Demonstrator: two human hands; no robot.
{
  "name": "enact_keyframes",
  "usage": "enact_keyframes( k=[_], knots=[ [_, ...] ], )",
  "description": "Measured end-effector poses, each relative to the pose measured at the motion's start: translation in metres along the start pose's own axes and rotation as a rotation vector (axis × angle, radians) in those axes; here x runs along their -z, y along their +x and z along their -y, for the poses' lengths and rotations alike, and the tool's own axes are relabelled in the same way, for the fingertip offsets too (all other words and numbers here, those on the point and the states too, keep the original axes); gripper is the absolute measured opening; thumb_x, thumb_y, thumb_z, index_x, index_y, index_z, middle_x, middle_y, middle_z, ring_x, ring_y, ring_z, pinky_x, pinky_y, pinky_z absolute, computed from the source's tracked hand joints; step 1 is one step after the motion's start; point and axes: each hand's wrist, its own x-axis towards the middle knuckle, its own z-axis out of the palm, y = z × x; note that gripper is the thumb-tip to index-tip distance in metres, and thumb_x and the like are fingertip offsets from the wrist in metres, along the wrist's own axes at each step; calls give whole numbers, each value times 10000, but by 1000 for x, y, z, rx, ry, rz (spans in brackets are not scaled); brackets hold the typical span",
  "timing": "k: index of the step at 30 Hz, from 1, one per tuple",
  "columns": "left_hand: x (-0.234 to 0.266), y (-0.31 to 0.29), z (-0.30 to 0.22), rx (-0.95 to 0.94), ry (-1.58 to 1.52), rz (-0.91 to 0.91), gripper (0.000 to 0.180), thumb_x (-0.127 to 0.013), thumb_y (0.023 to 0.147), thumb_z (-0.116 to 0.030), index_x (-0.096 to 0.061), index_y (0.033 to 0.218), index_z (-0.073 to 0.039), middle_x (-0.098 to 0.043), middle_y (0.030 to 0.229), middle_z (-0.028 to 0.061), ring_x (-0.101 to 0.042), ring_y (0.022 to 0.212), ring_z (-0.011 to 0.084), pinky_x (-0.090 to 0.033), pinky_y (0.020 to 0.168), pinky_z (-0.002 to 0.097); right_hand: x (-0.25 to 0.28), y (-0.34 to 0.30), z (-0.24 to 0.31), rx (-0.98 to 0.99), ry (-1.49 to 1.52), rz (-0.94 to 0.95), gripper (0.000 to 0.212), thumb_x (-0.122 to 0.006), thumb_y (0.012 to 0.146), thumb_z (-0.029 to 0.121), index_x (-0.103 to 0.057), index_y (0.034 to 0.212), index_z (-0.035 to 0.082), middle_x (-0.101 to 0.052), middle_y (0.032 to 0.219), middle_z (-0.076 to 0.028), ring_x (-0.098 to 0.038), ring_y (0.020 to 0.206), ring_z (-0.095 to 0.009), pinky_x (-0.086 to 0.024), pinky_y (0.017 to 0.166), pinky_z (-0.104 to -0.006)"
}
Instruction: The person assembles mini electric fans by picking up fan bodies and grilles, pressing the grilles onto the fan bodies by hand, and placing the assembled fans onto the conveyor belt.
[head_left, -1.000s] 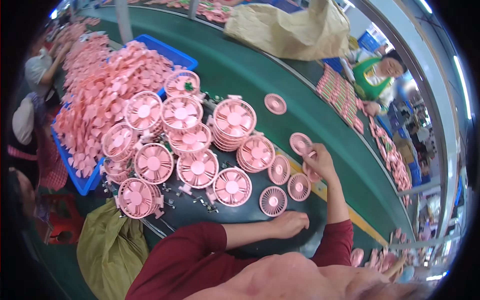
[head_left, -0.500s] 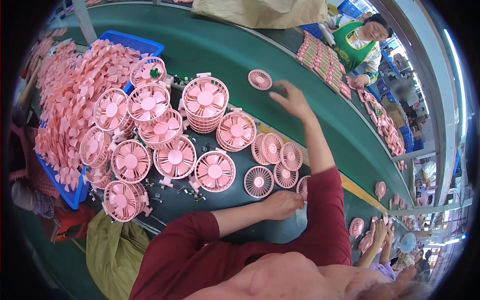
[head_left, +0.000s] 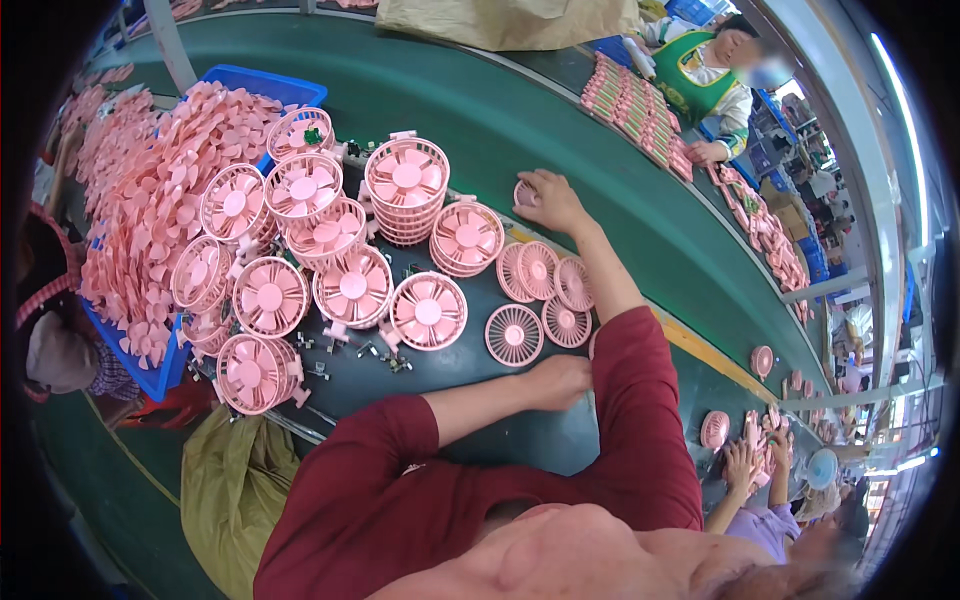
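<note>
My right hand (head_left: 552, 203) reaches over the green conveyor belt, its fingers closed on a round pink fan grille (head_left: 522, 193) that they partly cover. Low over the dark worktable, my left hand (head_left: 560, 383) is curled; its fingertips are hidden beside my right sleeve, so what they hold cannot be made out. Between the two hands lie several flat pink grilles, one with an open spoked face (head_left: 514, 335) and others overlapping (head_left: 537, 272). To their left stand stacks of pink fan housings with blades inside, the nearest being a single-looking one (head_left: 428, 311).
A blue bin (head_left: 265, 88) heaped with loose pink fan blades (head_left: 170, 200) stands at the left. Small circuit boards (head_left: 385, 358) lie among the housings. A co-worker in a green apron (head_left: 697, 85) works across the belt, and another person's hands (head_left: 755, 460) handle pink parts at right.
My right hand has moved left and slightly down onto the lone grille on the belt and closed on it. My left hand stays low, curled, shifted slightly upward in the picture.
</note>
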Motion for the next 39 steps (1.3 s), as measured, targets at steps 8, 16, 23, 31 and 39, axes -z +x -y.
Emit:
enact_keyframes(
  k=[8,16,23,31,39],
  knots=[
    [69,4,-52,82,48,81,155,-542,824,-67,-646,936,-93,-640,950,87,-638,923,293,-519,772,428,43,-125,42,17,383,-10,589,-753,741,297,-606,1246,33,-626,1213,-185,-598,1131,-311,-448,996,-372],
    [178,1,-20,328,859,-403,228,-643,823,-178,-661,1010,-49,-630,1115,139,-571,1067,336,-457,918,444,41,-167,43,-259,1699,-479,522,-490,1004,335,-358,1473,149,-494,1368,-116,-536,1181,-242,-504,925,-454],
    [186,-19,4,252,747,-488,248,-662,761,-86,-666,1008,-56,-627,1135,141,-615,1039,337,-483,876,426,43,-174,84,-96,2007,-306,664,-608,940,330,-292,1488,127,-425,1424,-211,-469,1290,-314,-486,980,-563],
    [168,9,-87,-72,573,-648,317,-558,846,-25,-590,1161,-37,-576,1201,168,-583,1111,345,-496,916,407,53,-171,94,-152,2124,-348,482,-504,995,272,-418,1378,-7,-562,1273,-196,-596,1144,-298,-544,923,-484],
    [126,19,-65,-119,403,-427,545,-552,835,-29,-462,1370,-81,-526,1321,155,-540,1196,343,-484,959,428,22,-177,62,-156,2085,-138,440,-419,1014,469,-556,1223,106,-610,1172,-77,-592,1088,-233,-504,925,-417]
  ],
)
